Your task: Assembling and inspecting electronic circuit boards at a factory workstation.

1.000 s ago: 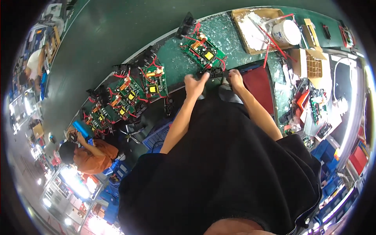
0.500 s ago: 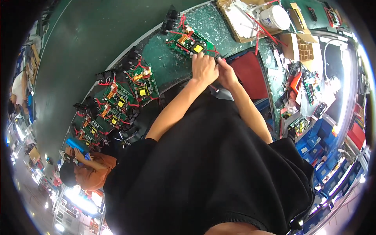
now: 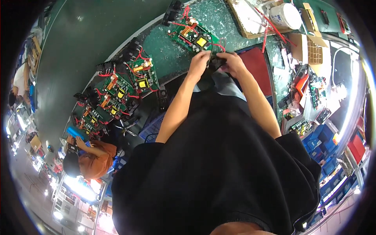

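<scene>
At the near edge of the green bench, my right hand (image 3: 234, 65) is closed round a small black part (image 3: 216, 61), whose exact kind is partly hidden by the fingers. My left hand (image 3: 199, 64) sits just left of it, fingers pinched on a thin dark wire (image 3: 212, 44) that loops upward. Beyond both hands lies a green circuit board (image 3: 191, 36) with a yellow-wrapped transformer, red wires and a black end panel (image 3: 172, 12). Red wires from that board reach close to my fingers.
More wired circuit boards (image 3: 141, 77) line the bench to the left, towards a co-worker in an orange top (image 3: 96, 160). A red sheet (image 3: 256, 70) lies right of my hands. Farther off stand a cardboard tray (image 3: 250, 33), a white bucket (image 3: 286, 16) and a divided carton (image 3: 313, 51).
My hands have moved apart, and the black part and dark wire now show between them. My left hand has shifted slightly left, my right hand slightly right. The view has shifted a little.
</scene>
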The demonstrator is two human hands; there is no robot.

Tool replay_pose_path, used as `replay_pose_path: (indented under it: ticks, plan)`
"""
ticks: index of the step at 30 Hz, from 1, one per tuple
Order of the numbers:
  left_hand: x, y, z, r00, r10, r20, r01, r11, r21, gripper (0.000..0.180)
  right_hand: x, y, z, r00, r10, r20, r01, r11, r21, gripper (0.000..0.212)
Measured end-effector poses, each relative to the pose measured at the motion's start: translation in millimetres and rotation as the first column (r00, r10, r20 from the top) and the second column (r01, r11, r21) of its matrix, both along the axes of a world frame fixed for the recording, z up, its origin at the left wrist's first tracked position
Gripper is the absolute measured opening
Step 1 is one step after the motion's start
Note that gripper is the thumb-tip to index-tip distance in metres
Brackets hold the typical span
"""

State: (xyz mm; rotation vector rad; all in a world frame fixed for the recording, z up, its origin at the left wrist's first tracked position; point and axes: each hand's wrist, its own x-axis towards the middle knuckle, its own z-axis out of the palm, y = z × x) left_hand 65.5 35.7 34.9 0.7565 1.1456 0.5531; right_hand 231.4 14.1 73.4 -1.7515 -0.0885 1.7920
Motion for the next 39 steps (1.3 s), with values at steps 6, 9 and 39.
replay_pose_path:
  ticks: [6, 9, 39]
  plan:
    - [3.7, 11.2, 7.1, 0.928, -0.012, 0.373, 0.217, 0.831, -0.513, 0.045, 21.0, 21.6, 8.6, 0.995, 0.097, 0.035, -0.090, 0.984, -0.154, 0.022]
    - [24.2, 17.8, -0.4, 0.899, 0.089, 0.428, 0.149, 0.858, -0.491, 0.037, 28.2, 35.7, 10.2, 0.978, 0.206, 0.032, -0.198, 0.967, -0.163, 0.027]
    - [-20.8, -10.6, 7.3, 0.427, 0.607, 0.670, 0.041, 0.727, -0.686, 0.001, 59.9, 79.4, 2.6, 0.843, 0.495, 0.211, -0.448, 0.863, -0.234, 0.031]
